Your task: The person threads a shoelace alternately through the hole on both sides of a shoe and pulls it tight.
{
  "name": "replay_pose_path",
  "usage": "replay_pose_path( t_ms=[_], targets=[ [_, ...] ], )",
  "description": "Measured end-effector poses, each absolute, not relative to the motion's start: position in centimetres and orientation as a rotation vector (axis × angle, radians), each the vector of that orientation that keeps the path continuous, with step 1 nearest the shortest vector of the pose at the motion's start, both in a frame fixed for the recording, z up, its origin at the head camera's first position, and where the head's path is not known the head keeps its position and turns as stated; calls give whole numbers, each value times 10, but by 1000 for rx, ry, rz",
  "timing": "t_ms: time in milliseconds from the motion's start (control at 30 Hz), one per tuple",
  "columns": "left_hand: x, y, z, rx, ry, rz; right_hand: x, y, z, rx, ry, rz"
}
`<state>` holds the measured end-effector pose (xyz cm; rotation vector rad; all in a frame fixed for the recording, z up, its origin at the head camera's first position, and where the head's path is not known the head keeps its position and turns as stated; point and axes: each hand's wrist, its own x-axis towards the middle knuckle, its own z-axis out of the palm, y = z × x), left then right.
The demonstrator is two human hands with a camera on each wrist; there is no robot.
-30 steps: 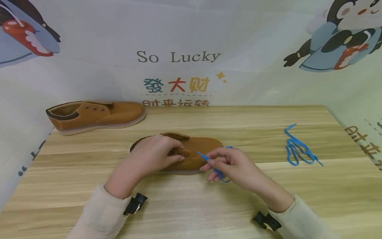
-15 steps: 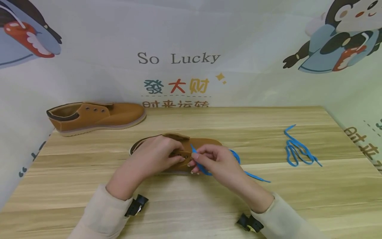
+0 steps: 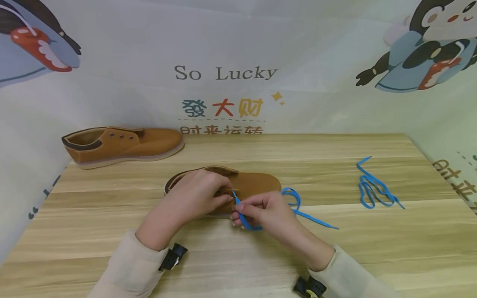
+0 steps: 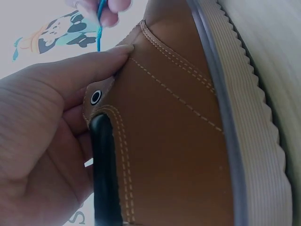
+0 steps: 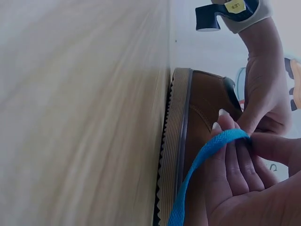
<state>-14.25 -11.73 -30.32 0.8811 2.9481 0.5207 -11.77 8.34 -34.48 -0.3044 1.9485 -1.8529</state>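
Note:
A brown leather shoe [image 3: 258, 181] lies across the middle of the table, toe to the right. My left hand [image 3: 193, 192] pinches its near eyelet flap between thumb and fingers. In the left wrist view, a metal-ringed eyelet [image 4: 96, 97] shows beside that thumb; the other eyelets are covered by the hand. My right hand [image 3: 270, 211] pinches a blue shoelace [image 5: 202, 153] close to its tip, which points up right at the flap by the left fingertips. The rest of this lace loops behind the right hand, and its tail lies on the table.
Another brown shoe [image 3: 156, 142], unlaced, stands at the back left, toe to the right. A second blue shoelace [image 3: 389, 193] lies loosely folded on the right of the wooden table [image 3: 231, 265]. A printed cloth [image 3: 223, 37] hangs behind the table and along its sides.
My right hand has moved left with the lace tip, from over the shoe's toe to the eyelet flap. The lace's tail now lies on the table. The left hand has kept its place.

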Motion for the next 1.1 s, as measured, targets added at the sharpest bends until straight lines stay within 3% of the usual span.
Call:
replay_pose_path(
  t_ms=[567,833,1100],
  targets=[
    [-141,-119,-297,715,2925,511,-120,78,-347,-211,1990,-1800],
    [-139,-108,-302,297,2962,727,-124,76,-351,-192,1986,-1793],
    [-134,-106,-298,266,2838,779,-125,78,-352,-164,1989,-1793]
  ],
)
